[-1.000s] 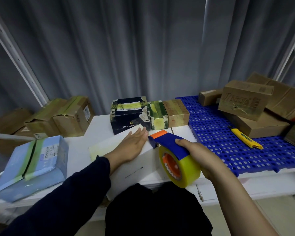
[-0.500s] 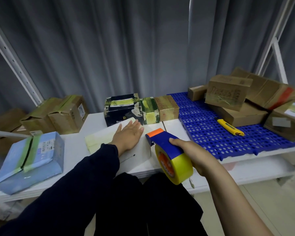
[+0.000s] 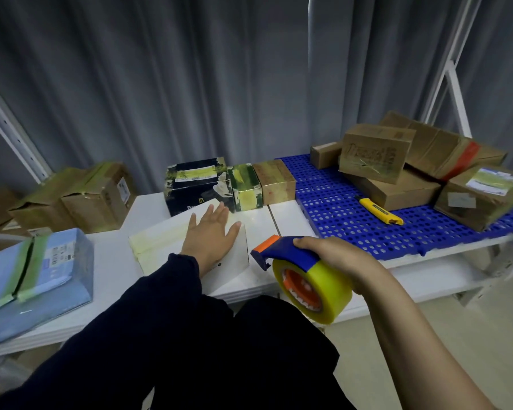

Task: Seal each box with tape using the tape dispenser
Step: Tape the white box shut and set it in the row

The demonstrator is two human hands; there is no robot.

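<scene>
A flat white box [image 3: 160, 241] with yellowish tape along its left end lies on the white table [image 3: 113, 261] in front of me. My left hand [image 3: 212, 235] rests flat on its top, fingers straight. My right hand [image 3: 335, 258] grips a blue and orange tape dispenser [image 3: 282, 251] carrying a yellow tape roll [image 3: 314, 287]. The dispenser is held in the air just right of the box and apart from it.
Behind the white box stand a dark printed box [image 3: 196, 184], a green one [image 3: 246, 186] and a brown one [image 3: 274, 180]. A blue taped parcel [image 3: 36, 270] lies at left, cardboard boxes [image 3: 80, 193] behind it. On the blue perforated mat [image 3: 338, 214] sit more cartons [image 3: 376, 156] and a yellow cutter [image 3: 379, 210].
The dispenser has drawn back off the white box's right end toward me. My left hand stays flat on the box. The camera has turned a little to the right.
</scene>
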